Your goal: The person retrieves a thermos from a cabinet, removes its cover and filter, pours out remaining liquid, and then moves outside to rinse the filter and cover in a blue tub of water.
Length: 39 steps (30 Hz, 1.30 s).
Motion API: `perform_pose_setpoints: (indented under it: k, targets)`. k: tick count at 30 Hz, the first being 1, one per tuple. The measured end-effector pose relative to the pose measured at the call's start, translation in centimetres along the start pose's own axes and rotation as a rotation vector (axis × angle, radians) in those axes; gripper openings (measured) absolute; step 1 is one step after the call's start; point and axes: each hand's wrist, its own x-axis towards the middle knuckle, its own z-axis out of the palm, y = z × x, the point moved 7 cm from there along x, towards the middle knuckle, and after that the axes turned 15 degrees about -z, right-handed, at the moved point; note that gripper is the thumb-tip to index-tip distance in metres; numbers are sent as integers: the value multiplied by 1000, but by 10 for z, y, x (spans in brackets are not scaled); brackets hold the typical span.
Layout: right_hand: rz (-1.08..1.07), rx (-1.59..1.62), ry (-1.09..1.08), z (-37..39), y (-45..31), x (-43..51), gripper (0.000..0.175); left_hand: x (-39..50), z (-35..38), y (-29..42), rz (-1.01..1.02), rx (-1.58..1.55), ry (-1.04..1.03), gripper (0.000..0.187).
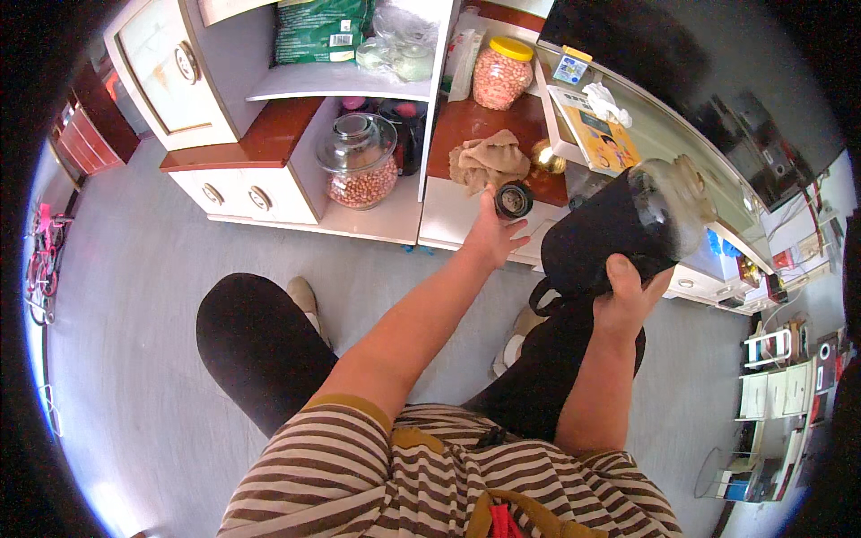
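My left hand (494, 232) holds a small round cap (514, 200) with a black rim, its greyish inner side facing up. My right hand (629, 289) grips a large jar (602, 232), tilted with its clear end to the upper right. Much of this jar is black, and a black strap loop (546, 297) hangs from its lower left. Just beyond the cap, a crumpled tan cloth (490, 161) lies on the red-brown cabinet top (464, 124). Beside the cloth is a shiny gold-coloured round object (548, 157), partly hidden by the shelf edge.
A yellow-lidded jar of peanuts (502, 74) stands at the back. In the left cabinet sits a wide glass jar of reddish nuts (361, 168), below a green bag (321, 33). An illustrated book (599, 131) and crumpled tissue (607, 104) lie near the dark television screen (672, 60).
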Motion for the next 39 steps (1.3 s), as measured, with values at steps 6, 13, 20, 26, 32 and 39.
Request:
perform_pose_setpoints:
  k: [6, 13, 20, 26, 32, 39]
  targets:
    - [-54, -72, -114, 22, 3, -4, 93, -34, -2, 17, -74, -78, -131, 86]
    - [-76, 54, -225, 92, -3, -6, 84, -152, -11, 134, 45, 21, -123, 80]
    - [-51, 326, -367, 196, -47, 10, 76, -318, -34, 270, 396, 218, 145, 78]
    - [-95, 526, -619, 321, -42, -21, 66, -407, -74, 287, 537, 192, 331, 80]
    - [73, 625, -801, 400, -9, -100, 85, -488, -120, 260, 570, 75, 629, 82]
    - [-95, 668, -1071, 446, -28, -148, 91, -569, -126, 271, 712, 25, 822, 83]
